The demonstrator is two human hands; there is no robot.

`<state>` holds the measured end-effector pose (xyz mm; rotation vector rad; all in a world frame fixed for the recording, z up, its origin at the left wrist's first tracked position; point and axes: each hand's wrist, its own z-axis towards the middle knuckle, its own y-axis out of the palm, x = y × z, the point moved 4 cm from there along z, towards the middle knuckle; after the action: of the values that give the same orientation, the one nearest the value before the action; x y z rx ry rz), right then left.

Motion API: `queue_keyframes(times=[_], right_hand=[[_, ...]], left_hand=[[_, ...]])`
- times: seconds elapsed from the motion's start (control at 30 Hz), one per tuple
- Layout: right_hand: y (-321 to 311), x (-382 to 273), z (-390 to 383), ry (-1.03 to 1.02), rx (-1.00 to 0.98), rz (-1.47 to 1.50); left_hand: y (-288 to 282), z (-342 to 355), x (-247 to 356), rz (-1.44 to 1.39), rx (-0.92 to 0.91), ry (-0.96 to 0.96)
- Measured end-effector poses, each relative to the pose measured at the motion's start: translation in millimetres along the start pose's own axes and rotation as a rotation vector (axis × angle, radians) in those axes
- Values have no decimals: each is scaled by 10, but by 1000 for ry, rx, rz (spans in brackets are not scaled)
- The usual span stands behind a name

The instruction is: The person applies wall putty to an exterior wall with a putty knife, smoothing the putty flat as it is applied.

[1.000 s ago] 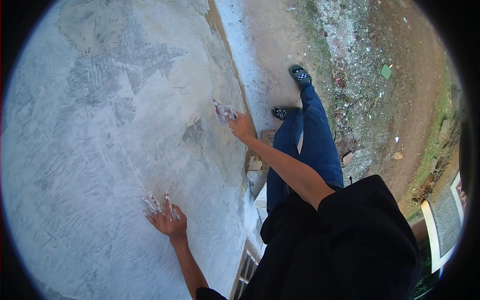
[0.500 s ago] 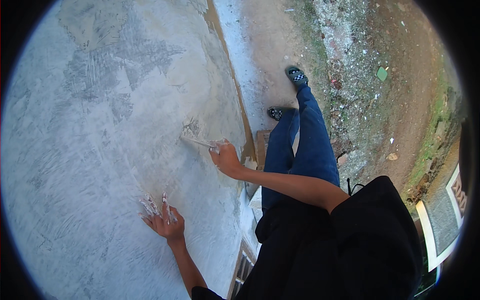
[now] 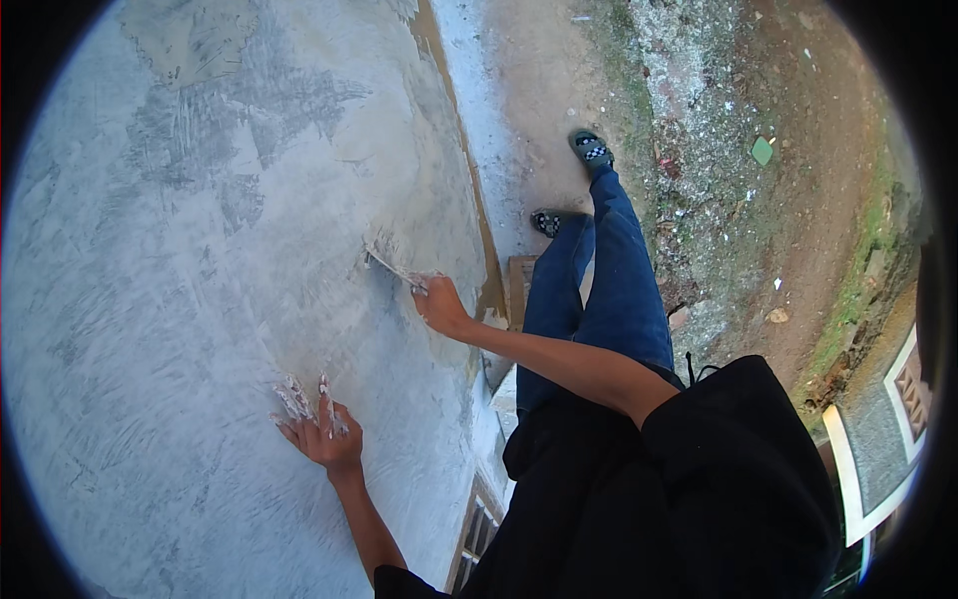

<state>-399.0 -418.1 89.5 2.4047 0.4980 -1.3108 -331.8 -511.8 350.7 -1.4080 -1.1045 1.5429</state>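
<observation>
My right hand (image 3: 439, 304) grips a wide scraper (image 3: 391, 262) smeared with white paste, its blade edge against the mottled grey-white plastered wall (image 3: 180, 250). My left hand (image 3: 329, 439), lower and further left, is closed round white-smeared tools (image 3: 297, 399), apparently scrapers, held at the same wall with fingers spread partly around them. Whether these touch the wall is hard to tell. A darker, rougher plaster patch (image 3: 185, 40) shows higher on the wall.
My feet in checked slip-on shoes (image 3: 591, 150) stand on a concrete strip (image 3: 544, 90) along the wall's foot. Beyond lie speckled, mossy ground (image 3: 679, 230) and brown dirt with litter. A barred opening (image 3: 479, 534) is at the bottom, a white-edged structure (image 3: 878, 449) at right.
My right hand and scraper have moved down and left along the wall since a second ago, then slightly further left with the blade re-angled. My left hand has shifted a little left and up.
</observation>
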Motion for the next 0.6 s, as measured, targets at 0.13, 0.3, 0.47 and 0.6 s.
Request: queue_keyframes(times=[0.13,0.3,0.47,0.6], right_hand=[[-302,157,303,19,236,116],[301,178,58,-225,87,-170],[124,-15,-295,-277,33,-60],[-266,-19,34,-49,65,-44]], left_hand=[[55,30,34,-17,-9,16],[79,118,85,-53,23,36],[23,82,51,-49,38,23],[-32,88,44,-62,31,5]])
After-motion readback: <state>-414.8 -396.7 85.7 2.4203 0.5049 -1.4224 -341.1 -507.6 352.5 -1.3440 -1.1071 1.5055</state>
